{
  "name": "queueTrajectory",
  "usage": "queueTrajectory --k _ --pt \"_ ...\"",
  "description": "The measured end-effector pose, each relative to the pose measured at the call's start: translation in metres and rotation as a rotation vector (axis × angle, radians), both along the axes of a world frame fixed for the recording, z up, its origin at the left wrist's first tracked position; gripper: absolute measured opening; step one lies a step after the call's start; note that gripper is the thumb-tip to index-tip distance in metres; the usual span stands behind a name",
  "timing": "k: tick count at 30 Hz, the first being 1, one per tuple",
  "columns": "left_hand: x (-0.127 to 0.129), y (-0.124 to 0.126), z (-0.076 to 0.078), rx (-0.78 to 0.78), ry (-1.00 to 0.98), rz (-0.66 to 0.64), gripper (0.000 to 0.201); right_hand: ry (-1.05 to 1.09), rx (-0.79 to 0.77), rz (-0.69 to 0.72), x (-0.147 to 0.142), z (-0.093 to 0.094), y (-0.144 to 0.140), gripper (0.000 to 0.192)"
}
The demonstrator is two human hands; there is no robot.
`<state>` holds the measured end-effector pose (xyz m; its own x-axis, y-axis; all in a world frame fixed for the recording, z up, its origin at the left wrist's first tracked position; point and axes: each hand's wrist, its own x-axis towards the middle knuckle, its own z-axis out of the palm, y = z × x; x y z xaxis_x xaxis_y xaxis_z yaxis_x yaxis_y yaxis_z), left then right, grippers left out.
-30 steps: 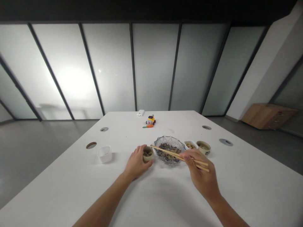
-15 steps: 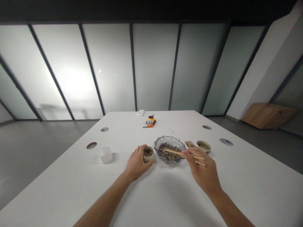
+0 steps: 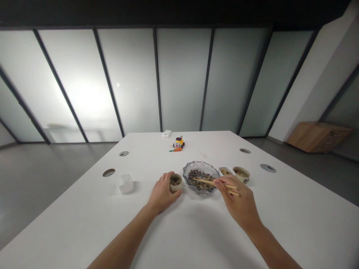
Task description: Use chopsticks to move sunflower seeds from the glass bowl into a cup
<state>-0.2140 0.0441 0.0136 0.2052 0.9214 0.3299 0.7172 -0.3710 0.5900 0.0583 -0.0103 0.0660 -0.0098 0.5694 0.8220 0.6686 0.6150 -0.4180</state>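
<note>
My left hand (image 3: 163,192) is closed around a small beige cup (image 3: 176,186) standing on the table, with some seeds visible inside it. In my right hand (image 3: 238,198) is a pair of chopsticks (image 3: 206,181), gripped near the thick ends. Their tips reach into a scalloped glass bowl (image 3: 186,179) and touch or hover just over the dark seeds (image 3: 199,175) there; I cannot tell whether a seed is pinched. The bowl stands between my two hands, just right of the cup.
Behind my right hand are a white dish (image 3: 223,169) with pale pieces and another beige cup (image 3: 243,178). A white square container (image 3: 125,184) stands at left. Farther back lie a toy car (image 3: 178,142), an orange toy carrot (image 3: 176,150) and a white device (image 3: 166,134).
My right hand has shifted slightly left, and the chopstick tips have dipped a little lower in the bowl. My left hand and the cup stay in place.
</note>
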Motion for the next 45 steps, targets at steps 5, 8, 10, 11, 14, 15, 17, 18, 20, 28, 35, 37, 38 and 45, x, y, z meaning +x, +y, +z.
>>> queueTrajectory --k 5,8,10,11,14,15,17,18,20,28,35,37,38,45 --pt "0.001 -0.001 0.002 0.0 -0.001 0.002 0.066 -0.007 -0.08 0.036 -0.001 -0.002 0.0 0.027" --pt "0.002 -0.002 0.004 0.0 -0.004 0.004 0.065 -0.016 -0.099 0.059 -0.001 -0.002 -0.001 0.026" --pt "0.002 -0.002 0.005 -0.002 -0.005 0.007 0.065 -0.02 -0.092 0.061 -0.001 -0.002 -0.002 0.026" --pt "0.002 -0.002 0.004 -0.003 -0.005 0.009 0.065 -0.018 -0.081 0.061 -0.001 -0.001 -0.002 0.026" --pt "0.002 -0.001 0.003 -0.004 -0.003 0.01 0.066 -0.004 -0.045 0.047 -0.001 -0.001 -0.002 0.026" --pt "0.001 -0.001 0.002 -0.005 -0.002 0.009 0.066 -0.002 -0.041 0.04 -0.001 -0.001 -0.002 0.026" --pt "0.001 -0.001 0.001 -0.005 -0.001 0.007 0.067 -0.004 -0.047 0.03 -0.002 0.0 -0.002 0.029" --pt "0.001 -0.001 0.001 -0.005 -0.001 0.006 0.066 -0.006 -0.057 0.027 -0.002 0.0 -0.002 0.03" --pt "0.002 -0.001 0.002 -0.004 -0.002 0.004 0.066 -0.009 -0.07 0.028 -0.003 0.001 -0.003 0.031" --pt "0.003 -0.001 0.003 -0.006 -0.006 0.005 0.067 -0.015 -0.065 0.041 -0.003 0.002 -0.004 0.03" --pt "0.0 0.0 0.001 -0.006 -0.006 0.005 0.067 0.027 0.01 0.022 -0.004 0.006 -0.006 0.022" --pt "0.0 0.0 0.001 -0.006 -0.005 0.006 0.066 0.057 0.043 0.014 -0.006 0.01 -0.008 0.021" --pt "0.0 0.0 0.002 -0.006 -0.005 0.007 0.066 0.074 0.052 0.016 -0.007 0.012 -0.009 0.022" --pt "0.001 0.0 0.003 0.002 -0.002 0.006 0.064 0.15 -0.037 0.155 -0.014 0.017 -0.016 0.025"
